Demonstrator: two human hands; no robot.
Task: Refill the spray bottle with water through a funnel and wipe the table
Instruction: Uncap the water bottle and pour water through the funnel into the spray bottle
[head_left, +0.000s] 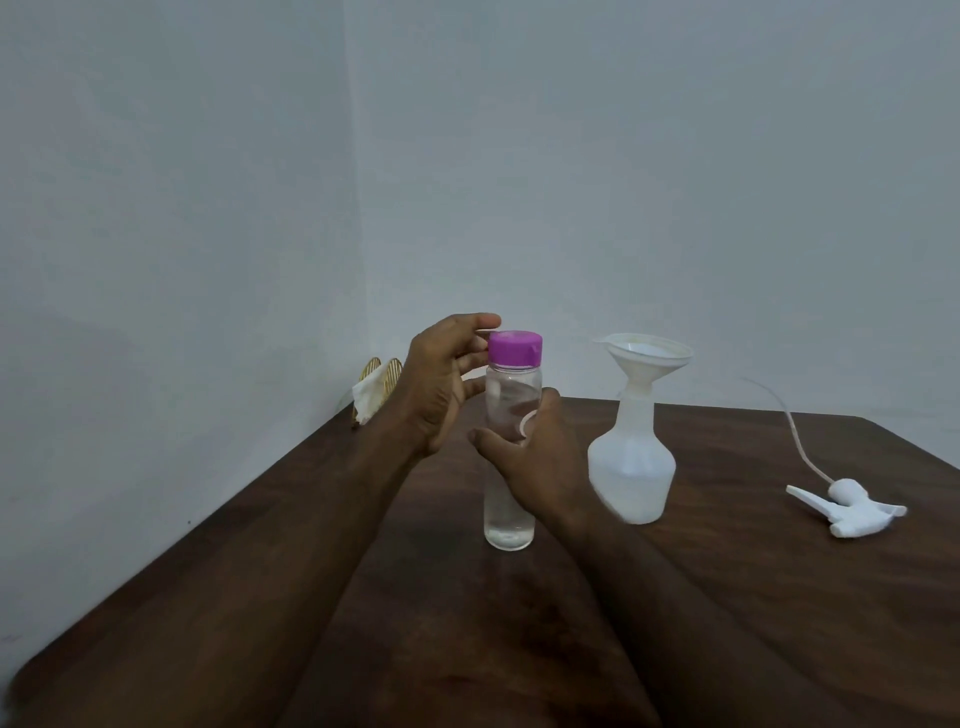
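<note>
A clear water bottle with a purple cap stands upright on the dark wooden table. My right hand wraps around its middle from the right. My left hand is at the cap's left side, fingers apart and curled toward it; I cannot tell whether they touch. To the right stands the white spray bottle with a white funnel seated in its neck. Its detached spray head with a thin tube lies on the table at the far right.
A gold napkin holder with white tissue stands at the table's far left corner against the wall. Pale walls close off the back and left. The table's left edge runs diagonally toward me.
</note>
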